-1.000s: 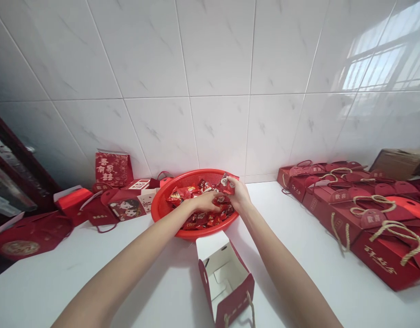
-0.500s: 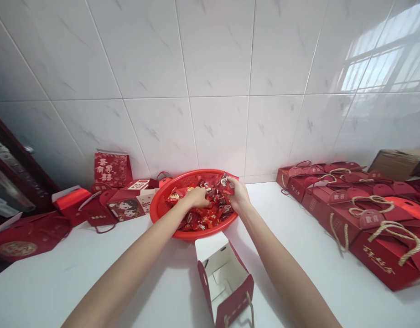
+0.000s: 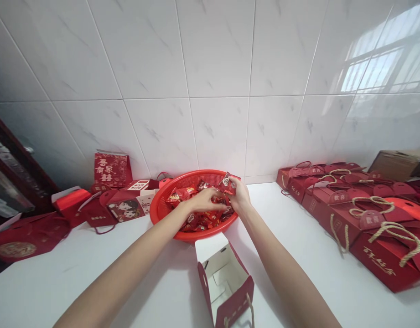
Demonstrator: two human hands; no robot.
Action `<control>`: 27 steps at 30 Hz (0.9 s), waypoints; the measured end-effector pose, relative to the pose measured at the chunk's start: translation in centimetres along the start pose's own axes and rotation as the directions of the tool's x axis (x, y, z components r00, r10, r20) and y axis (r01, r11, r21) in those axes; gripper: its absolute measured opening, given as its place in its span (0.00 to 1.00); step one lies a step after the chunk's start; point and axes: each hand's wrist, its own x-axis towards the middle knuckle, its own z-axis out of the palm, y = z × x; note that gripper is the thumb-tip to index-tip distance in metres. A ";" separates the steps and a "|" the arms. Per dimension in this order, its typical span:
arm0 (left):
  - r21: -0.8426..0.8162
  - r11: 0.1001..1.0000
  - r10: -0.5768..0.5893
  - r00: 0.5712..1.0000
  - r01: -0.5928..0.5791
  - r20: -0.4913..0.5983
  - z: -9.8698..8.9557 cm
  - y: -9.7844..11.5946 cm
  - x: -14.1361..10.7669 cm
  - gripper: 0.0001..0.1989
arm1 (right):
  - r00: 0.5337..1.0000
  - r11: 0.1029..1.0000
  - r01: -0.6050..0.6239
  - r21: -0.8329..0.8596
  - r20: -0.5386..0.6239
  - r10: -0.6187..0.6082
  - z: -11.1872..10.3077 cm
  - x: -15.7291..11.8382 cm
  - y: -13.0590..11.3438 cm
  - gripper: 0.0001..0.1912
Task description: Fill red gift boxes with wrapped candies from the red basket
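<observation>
In the middle of the white table stands a red plastic basket (image 3: pixel 156 213), round with a perforated wall and filled with red-wrapped candies (image 3: pixel 204 223). My left hand (image 3: pixel 204 200) is over the pile, its fingers and thumb apart and curved above the candies, the tips partly hidden among the wrappers. At the basket's right rim, my right hand (image 3: pixel 241 196) grips wrapped candies (image 3: pixel 226 183) between thumb and fingers; how many I cannot tell. Nearer to me, between my forearms, a dark red gift box (image 3: pixel 235 303) stands with its top open, white inside and with nothing in it.
Several closed red gift boxes (image 3: pixel 362 243) with rope handles stand in rows on the right, near a brown cardboard box (image 3: pixel 396 165). On the left are more red boxes (image 3: pixel 112 169) and a red bag-like box (image 3: pixel 32 237). A tiled wall (image 3: pixel 218 132) rises behind.
My left hand has slid right across the pile towards my right hand, and its fingers have spread. My right hand stays at the rim with its candies, barely shifted.
</observation>
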 end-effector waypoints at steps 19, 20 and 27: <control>-0.010 0.988 -0.154 0.986 0.153 -0.057 -1.2 -0.3 -0.6 0.12 | 1.000 1.000 -0.018 0.020 0.019 0.018 0.2 -0.2 -0.1 0.03; -0.112 0.990 -0.078 0.997 0.081 0.028 -0.9 -0.1 -0.5 0.12 | 1.000 1.000 -0.018 0.019 0.023 0.018 0.1 -0.2 -0.1 0.04; -0.065 0.993 -0.068 0.932 0.097 0.356 0.8 0.7 -0.4 0.17 | 1.000 0.999 -0.017 -0.034 0.008 0.018 -0.3 0.2 0.2 0.05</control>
